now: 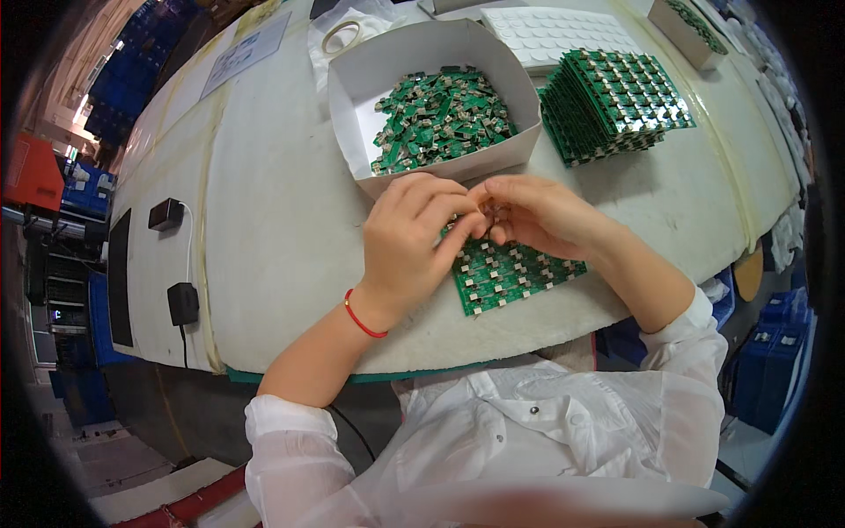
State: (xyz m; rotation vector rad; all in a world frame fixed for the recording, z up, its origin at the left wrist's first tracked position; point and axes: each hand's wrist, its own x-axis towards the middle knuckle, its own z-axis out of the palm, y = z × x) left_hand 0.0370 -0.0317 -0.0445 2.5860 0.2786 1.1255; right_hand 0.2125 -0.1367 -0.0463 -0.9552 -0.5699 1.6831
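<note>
A green circuit board panel [510,280] with rows of small metal connectors lies on the table in front of me. My left hand [412,231] and my right hand [539,213] meet over its far edge, just in front of an open white box [345,132]. Both sets of fingers are curled and pinched close together. Whatever sits between the fingertips is too small and covered to name. Inside the box is a heap of small separate green circuit boards [444,119] with metal connectors.
Right of the box rises a stack of circuit board panels [616,101]. Behind stand a white tray [563,35] of round pieces and a narrow box [691,31]. A tape roll [341,37] lies on plastic. At left are two black adapters [182,304] with cables.
</note>
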